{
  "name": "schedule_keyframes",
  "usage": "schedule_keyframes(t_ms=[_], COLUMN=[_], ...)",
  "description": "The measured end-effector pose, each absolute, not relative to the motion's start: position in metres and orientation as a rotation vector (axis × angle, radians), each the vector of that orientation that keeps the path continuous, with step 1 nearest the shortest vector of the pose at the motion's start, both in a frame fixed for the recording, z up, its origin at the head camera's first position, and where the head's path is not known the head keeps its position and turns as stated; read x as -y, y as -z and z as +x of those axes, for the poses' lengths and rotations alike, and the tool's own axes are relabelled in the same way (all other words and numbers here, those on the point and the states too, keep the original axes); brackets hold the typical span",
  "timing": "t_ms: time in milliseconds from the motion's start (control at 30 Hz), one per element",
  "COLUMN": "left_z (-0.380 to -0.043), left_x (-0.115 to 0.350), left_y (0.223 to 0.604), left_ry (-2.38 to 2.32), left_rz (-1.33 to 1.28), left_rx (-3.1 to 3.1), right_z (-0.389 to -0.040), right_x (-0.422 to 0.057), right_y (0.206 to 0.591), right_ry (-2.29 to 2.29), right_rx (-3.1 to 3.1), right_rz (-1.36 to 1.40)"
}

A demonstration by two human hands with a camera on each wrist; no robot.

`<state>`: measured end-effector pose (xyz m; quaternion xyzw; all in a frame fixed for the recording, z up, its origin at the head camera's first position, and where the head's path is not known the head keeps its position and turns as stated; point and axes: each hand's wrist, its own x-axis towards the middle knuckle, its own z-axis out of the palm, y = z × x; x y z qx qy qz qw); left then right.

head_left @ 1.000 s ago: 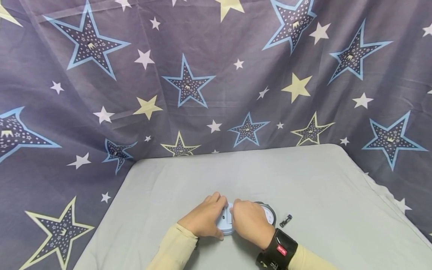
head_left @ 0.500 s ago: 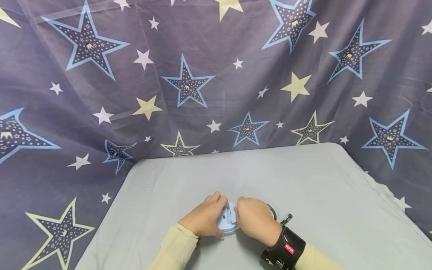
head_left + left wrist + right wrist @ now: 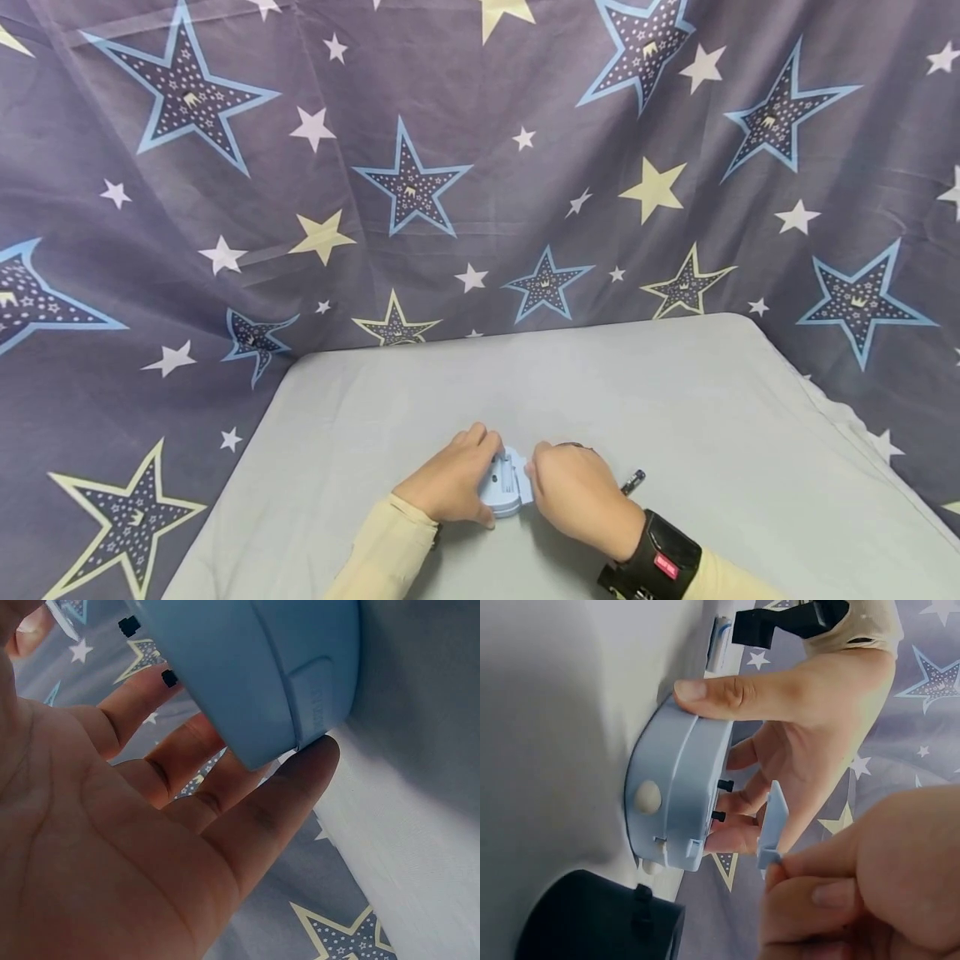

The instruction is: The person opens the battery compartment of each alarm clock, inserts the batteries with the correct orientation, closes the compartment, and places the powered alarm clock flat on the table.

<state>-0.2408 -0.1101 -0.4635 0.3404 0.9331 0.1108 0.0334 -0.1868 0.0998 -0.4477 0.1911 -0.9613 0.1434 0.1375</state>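
My left hand (image 3: 452,482) is closed around the light blue device (image 3: 500,492), thumb along its near edge and fingers at its far edge. The device sits on the pale cloth-covered bench (image 3: 420,392), in the near middle, between my two hands. Its upper face shows a narrow recess, and two small black knobs (image 3: 725,785) stick out of that face.

My right hand (image 3: 579,496), just right of the device, pinches a small light blue cover (image 3: 773,817) between thumb and finger; the right wrist view shows a gap between cover and device. To the right of that hand, a small dark cylinder (image 3: 633,482) lies on the bench, partly hidden by my wrist. I wear a black band (image 3: 663,552) with a red label over a cream sleeve (image 3: 727,583). At the far side hangs a star-patterned curtain (image 3: 480,108).
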Motion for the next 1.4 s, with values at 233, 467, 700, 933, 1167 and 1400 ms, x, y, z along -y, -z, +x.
schedule_keyframes(t_ms=[233,467,700,933,1167,1400], left_z=[-0.240,-0.240,-0.240,-0.240,-0.239,-0.239], left_x=[0.111,0.110,0.111,0.110,0.110,0.110], left_y=[0.464,0.463,0.463,0.461,0.458,0.459], left_ry=[-0.334,-0.326,-0.348,-0.354,-0.359,-0.363], left_rz=[1.053,1.053,1.054,1.053,1.035,1.033], left_rx=[-2.872,-2.875,-2.867,-2.872,-2.871,-2.868], right_z=[-0.176,-0.165,-0.158,-0.151,-0.145,-0.145], right_x=[-0.105,-0.110,-0.113,-0.114,-0.111,-0.110], right_y=[0.453,0.462,0.470,0.472,0.473,0.476], right_ry=[-0.371,-0.372,-0.325,-0.278,-0.255,-0.275], right_rx=[2.724,2.749,2.780,2.849,2.867,2.900], right_rz=[0.577,0.577,0.593,0.648,0.690,0.692])
